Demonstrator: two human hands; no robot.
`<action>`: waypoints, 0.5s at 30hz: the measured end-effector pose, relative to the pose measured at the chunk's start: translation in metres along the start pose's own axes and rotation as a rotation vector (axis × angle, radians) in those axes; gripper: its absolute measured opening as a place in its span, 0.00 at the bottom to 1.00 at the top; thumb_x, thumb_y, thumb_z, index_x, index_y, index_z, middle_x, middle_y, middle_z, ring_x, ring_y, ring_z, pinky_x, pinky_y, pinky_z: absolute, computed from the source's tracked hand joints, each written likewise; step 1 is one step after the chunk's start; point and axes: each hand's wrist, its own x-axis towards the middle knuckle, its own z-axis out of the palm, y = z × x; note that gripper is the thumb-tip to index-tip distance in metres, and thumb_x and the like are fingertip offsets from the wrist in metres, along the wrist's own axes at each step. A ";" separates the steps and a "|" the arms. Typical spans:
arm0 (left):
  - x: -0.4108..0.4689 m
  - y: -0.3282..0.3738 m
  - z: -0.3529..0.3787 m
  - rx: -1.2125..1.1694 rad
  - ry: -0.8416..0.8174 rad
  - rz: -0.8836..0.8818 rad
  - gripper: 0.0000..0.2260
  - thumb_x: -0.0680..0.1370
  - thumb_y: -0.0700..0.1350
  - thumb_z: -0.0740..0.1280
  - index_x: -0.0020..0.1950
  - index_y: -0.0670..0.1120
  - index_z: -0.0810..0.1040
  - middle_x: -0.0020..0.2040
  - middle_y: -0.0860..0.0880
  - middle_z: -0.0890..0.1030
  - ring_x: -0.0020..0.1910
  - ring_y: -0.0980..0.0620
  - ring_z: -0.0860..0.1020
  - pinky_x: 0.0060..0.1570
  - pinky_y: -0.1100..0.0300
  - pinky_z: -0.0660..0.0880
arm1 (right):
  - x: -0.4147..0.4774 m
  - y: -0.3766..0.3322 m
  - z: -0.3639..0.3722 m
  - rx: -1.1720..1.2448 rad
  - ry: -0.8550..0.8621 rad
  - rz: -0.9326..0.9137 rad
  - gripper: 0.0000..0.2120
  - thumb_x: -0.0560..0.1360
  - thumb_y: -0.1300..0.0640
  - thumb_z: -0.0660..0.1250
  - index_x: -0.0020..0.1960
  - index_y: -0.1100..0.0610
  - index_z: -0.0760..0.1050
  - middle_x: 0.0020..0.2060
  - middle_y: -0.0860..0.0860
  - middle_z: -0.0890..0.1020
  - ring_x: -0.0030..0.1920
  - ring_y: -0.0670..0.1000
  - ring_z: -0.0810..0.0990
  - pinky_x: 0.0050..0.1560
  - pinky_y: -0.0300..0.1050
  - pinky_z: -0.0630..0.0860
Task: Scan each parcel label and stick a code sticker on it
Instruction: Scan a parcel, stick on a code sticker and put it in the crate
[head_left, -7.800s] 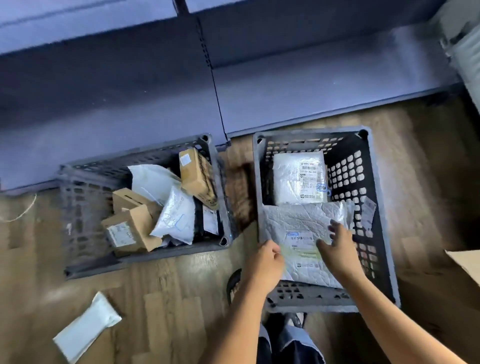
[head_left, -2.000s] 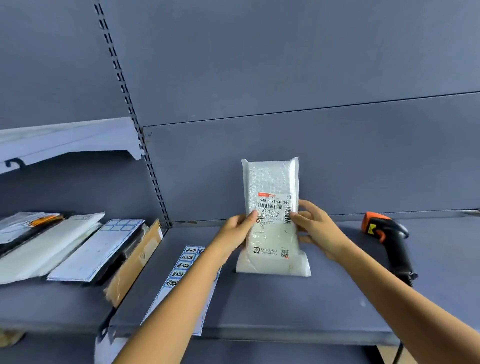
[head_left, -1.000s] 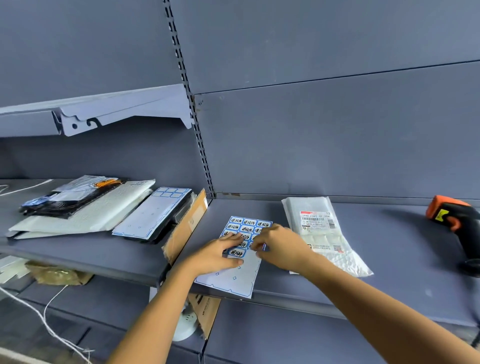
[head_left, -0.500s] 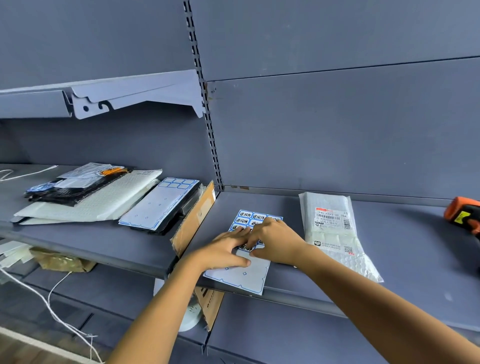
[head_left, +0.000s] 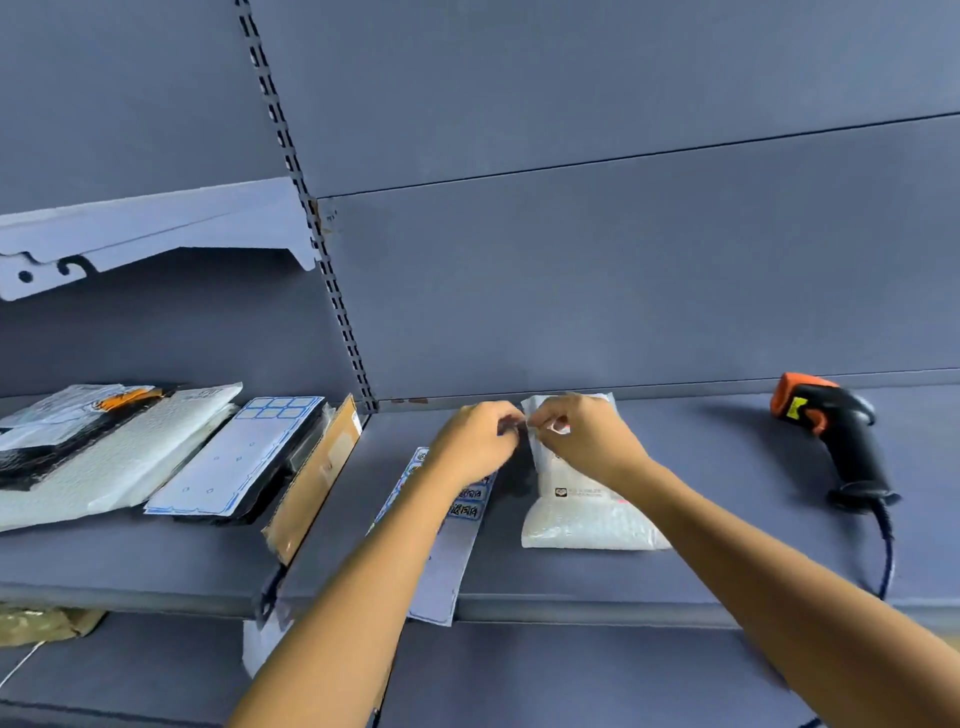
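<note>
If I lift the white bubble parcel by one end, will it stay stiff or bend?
It would probably bend: the white bubble parcel is a thin padded bag lying flat on the shelf. It looks light for its size. Its glossy film may slip slightly.

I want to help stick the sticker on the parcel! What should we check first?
1. Parcel lies flat on the shelf, printed side up: ok.
2. Sticker peeled off and held between left hand and right hand: cannot tell, the small dark bit there is blurred.
3. Right hand above the parcel's top end: ok.
4. Sticker sheet safe on the shelf: not ok, its near end hangs over the edge.
5. Scanner out of the way, lying to the right: ok.
6. Parcel already scanned: cannot tell.
</note>
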 end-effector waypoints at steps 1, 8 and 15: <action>0.003 0.012 0.009 0.014 -0.018 0.031 0.12 0.74 0.42 0.62 0.53 0.53 0.80 0.51 0.52 0.82 0.52 0.49 0.78 0.52 0.54 0.75 | -0.003 0.012 -0.012 -0.017 0.049 0.061 0.09 0.73 0.62 0.65 0.50 0.54 0.82 0.44 0.48 0.82 0.45 0.50 0.78 0.48 0.45 0.75; 0.018 0.046 0.069 0.192 -0.001 -0.095 0.26 0.75 0.53 0.63 0.71 0.47 0.64 0.71 0.44 0.63 0.69 0.42 0.63 0.67 0.54 0.63 | -0.066 0.115 -0.109 -0.403 0.520 0.674 0.22 0.74 0.54 0.65 0.66 0.59 0.68 0.65 0.61 0.69 0.65 0.64 0.64 0.62 0.56 0.63; 0.014 0.036 0.085 0.074 0.002 -0.382 0.30 0.74 0.62 0.62 0.66 0.41 0.65 0.66 0.40 0.71 0.65 0.39 0.69 0.60 0.51 0.68 | -0.095 0.159 -0.138 -0.057 0.332 0.897 0.17 0.73 0.54 0.68 0.55 0.64 0.70 0.48 0.61 0.76 0.48 0.59 0.73 0.43 0.47 0.68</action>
